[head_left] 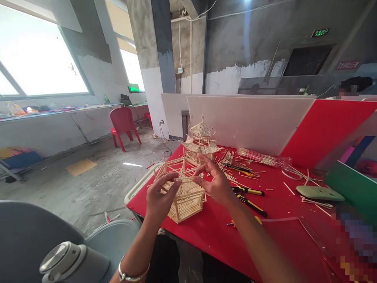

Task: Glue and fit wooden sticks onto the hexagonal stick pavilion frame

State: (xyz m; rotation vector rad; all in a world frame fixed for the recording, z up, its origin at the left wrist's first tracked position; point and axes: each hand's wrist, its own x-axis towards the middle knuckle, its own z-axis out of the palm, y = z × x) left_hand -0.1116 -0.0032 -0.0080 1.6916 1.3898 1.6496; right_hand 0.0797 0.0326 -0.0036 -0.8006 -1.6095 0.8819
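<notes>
Between my two hands a thin wooden stick [186, 180] is held level, pinched at its left end by my left hand [159, 193]. My right hand [216, 184] pinches the other end with thumb and forefinger, its other fingers partly raised. Right below them stands a many-sided frame of glued wooden sticks [186, 213], with a slatted floor and railings, near the table's left edge. Parts of this frame are hidden behind my hands. Farther back is a tiered pagoda model [200, 147] of the same sticks, with a pointed roof.
On the red table [282, 208] lie a bundle of sticks in plastic [262, 157], loose sticks, yellow-and-black tools [251, 205], a cutter knife [240, 169] and a green case [319, 193]. A pale partition [247, 122] stands behind. At lower left a grey flask [75, 261] rests on a stool.
</notes>
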